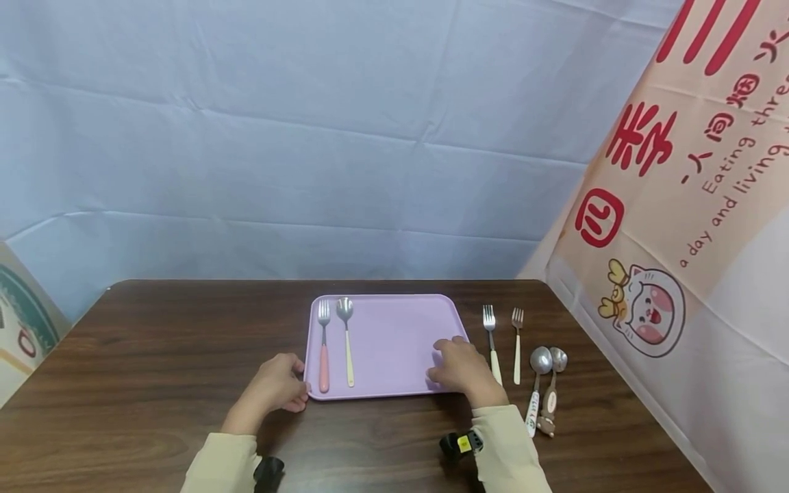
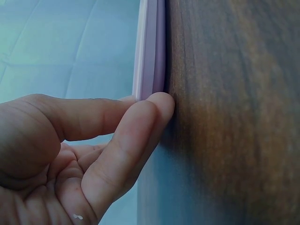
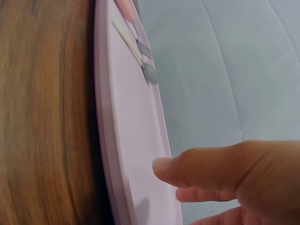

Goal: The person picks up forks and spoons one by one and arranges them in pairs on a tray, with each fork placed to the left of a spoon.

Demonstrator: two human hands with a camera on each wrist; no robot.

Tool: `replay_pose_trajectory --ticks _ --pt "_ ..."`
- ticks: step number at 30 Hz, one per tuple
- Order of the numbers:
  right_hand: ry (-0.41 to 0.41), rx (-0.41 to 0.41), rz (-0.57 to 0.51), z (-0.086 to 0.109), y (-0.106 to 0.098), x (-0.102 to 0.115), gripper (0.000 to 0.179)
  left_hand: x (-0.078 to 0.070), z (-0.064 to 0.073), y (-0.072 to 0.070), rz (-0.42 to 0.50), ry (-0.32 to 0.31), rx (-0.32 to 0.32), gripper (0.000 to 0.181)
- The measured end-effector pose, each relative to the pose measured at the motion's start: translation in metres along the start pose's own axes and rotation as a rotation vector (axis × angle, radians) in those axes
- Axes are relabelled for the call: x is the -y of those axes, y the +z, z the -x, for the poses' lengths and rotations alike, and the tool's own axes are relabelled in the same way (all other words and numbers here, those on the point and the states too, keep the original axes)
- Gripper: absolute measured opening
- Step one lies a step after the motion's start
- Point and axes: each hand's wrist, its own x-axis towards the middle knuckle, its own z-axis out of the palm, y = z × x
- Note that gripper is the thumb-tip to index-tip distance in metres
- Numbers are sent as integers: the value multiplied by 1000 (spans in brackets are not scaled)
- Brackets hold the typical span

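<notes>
A lilac tray (image 1: 394,349) lies on the wooden table with a pink-handled fork (image 1: 324,356) and a spoon with a pale yellow handle (image 1: 348,349) side by side at its left end. At the tray's front left corner, my left hand (image 1: 274,385) pinches the rim between thumb and fingers, as the left wrist view shows closely. My right hand (image 1: 464,370) is over the front right part of the tray, fingers loosely bent and holding nothing. In the right wrist view the thumb (image 3: 171,171) appears just above the tray surface; whether any finger touches it I cannot tell.
Right of the tray lie a cream-handled fork (image 1: 492,342), a smaller fork (image 1: 517,349), a spoon with a white printed handle (image 1: 533,404) and a spoon with a brown bear-shaped handle (image 1: 549,404). Pale cloth (image 1: 308,171) hangs behind the table (image 1: 172,356).
</notes>
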Motion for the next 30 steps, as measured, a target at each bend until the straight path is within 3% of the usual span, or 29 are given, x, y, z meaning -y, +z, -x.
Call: replay_pose_trajectory --ticks 15,24,30 --pt "59 31 -50 7 -12 -33 51 1 -1 1 17 -1 -2 29" --pt "16 31 -38 14 -19 -41 50 2 -2 1 20 -5 -5 28" --pt "29 29 -30 20 -23 -47 46 1 -2 1 15 -3 -3 29"
